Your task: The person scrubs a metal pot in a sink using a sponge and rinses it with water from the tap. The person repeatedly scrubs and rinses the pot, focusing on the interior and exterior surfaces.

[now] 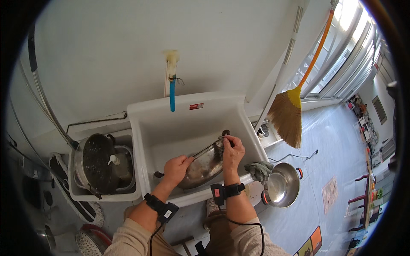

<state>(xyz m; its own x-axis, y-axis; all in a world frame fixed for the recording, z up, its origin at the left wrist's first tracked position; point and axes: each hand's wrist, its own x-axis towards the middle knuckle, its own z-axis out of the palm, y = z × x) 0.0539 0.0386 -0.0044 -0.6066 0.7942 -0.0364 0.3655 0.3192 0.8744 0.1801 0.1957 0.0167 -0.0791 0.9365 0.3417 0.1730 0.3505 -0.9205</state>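
Note:
A metal wok [205, 164] with a scorched, stained outside is tipped on its side in the white utility sink [192, 120]. One dark knob-like handle [226, 132] shows at its upper right end, another [158, 174] at the lower left. My left hand [176, 169] grips the upper rim near the left end. My right hand [233, 152] is at the right end of the rim, its fingers pinching what looks like a grey steel-wool scrubber [220, 139] against the metal. The fingers partly hide the scrubber. The inside of the wok is turned away from view.
A blue hose [172, 96] hangs from the wall tap over the sink. Left stands a basin [137, 192] with a dark pan [97, 163] and pump bottle [115, 160]. A grey cloth [258, 170] drapes the sink's right corner, beside a steel pot [283, 185]. A broom [288, 112] hangs right.

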